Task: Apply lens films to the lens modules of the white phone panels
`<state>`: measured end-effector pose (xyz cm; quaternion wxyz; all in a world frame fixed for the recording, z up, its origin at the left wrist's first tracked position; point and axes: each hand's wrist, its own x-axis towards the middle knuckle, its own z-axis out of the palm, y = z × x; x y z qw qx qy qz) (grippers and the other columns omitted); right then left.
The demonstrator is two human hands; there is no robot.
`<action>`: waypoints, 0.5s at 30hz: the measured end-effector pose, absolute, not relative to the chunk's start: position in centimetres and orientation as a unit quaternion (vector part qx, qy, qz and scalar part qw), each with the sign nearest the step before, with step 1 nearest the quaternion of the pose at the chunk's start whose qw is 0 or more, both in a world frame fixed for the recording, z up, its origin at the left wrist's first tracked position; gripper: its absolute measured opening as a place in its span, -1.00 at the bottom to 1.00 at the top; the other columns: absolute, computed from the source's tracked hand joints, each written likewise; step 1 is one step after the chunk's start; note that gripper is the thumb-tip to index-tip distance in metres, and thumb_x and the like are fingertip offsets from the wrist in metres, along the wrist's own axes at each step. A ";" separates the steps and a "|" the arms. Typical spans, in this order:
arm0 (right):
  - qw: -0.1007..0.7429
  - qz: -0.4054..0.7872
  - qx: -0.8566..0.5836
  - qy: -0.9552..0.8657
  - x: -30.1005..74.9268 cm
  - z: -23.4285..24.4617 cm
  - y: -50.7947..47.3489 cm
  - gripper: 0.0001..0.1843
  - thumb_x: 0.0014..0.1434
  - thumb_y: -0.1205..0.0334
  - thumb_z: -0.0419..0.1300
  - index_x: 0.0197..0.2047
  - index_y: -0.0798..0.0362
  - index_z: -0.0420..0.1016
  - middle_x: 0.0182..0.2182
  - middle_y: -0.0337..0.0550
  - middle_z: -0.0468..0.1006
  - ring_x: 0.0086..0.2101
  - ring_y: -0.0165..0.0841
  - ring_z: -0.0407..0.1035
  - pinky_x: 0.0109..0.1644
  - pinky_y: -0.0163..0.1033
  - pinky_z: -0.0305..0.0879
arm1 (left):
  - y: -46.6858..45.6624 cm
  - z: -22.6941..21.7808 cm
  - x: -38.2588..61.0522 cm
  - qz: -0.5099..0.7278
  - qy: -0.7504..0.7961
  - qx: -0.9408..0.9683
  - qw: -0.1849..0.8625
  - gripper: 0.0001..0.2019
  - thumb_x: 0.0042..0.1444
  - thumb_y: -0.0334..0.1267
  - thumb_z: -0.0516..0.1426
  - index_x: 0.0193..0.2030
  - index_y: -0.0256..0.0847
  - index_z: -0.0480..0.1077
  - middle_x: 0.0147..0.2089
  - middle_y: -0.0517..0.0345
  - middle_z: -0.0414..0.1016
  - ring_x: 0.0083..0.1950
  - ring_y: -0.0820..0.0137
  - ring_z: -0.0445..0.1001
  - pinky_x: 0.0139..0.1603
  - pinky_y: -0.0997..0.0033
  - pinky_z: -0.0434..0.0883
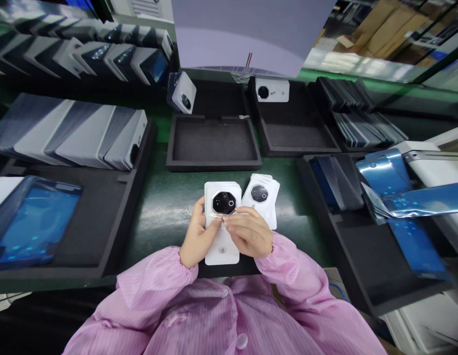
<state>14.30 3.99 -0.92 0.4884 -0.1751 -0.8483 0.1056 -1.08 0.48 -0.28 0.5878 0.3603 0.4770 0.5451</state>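
Observation:
In the middle, near the bench's front edge, a white phone back cover (221, 257) lies face up, with a black octagonal camera window and a small round mark lower down. Another edge peeks out behind its top, so it may be a stack. My left hand (198, 234) is closed on the cover's left side, thumb across its front. Just below the camera window, the fingertips of my right hand (252, 231) are pinched together close to the left thumb; what they hold is too small to make out. Beside them rests a fanned pile of similar white covers (270, 212).
Black trays (214, 166) stand beyond my hands. One white cover (282, 92) lies in the back right tray, and a few covers (188, 91) lean at back centre. Rows of covers (84, 130) fill the left. Blue film sheets (38, 217) lie left, more blue film (417, 241) right.

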 end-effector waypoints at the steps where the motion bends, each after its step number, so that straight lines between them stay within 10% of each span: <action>1: 0.488 0.108 -0.177 -0.848 14.3 -0.9 4.0 -0.66 0.13 0.50 0.18 -0.05 -0.03 0.40 -0.26 -0.18 0.65 -0.16 -0.34 0.55 0.04 -0.08 0.45 | 0.5 -0.3 -1.1 0.546 0.476 0.359 0.589 -0.48 0.08 -0.10 0.22 0.12 -0.12 0.13 -0.18 0.12 0.54 -0.22 0.32 0.54 -0.19 0.34 0.45; 11: 0.480 0.071 -0.232 -0.843 14.2 -0.9 3.9 -0.61 0.13 0.49 0.15 -0.01 -0.07 0.37 -0.26 -0.18 0.64 -0.15 -0.27 0.55 0.07 0.02 0.40 | 0.4 -0.6 -1.1 0.550 0.463 0.344 0.604 -0.51 0.12 -0.21 0.21 0.14 -0.08 0.11 -0.09 0.10 0.53 -0.16 0.35 0.55 -0.18 0.39 0.47; 15: 0.488 0.082 -0.372 -0.785 14.2 -0.5 4.1 -0.30 0.08 0.31 0.28 0.26 0.00 0.14 0.06 0.07 0.46 0.16 -0.04 0.28 0.21 0.22 0.21 | 0.4 -0.5 -0.9 0.557 0.452 0.323 0.617 -0.47 0.08 -0.23 0.25 0.13 -0.06 0.11 -0.01 0.05 0.50 -0.09 0.30 0.55 -0.19 0.37 0.50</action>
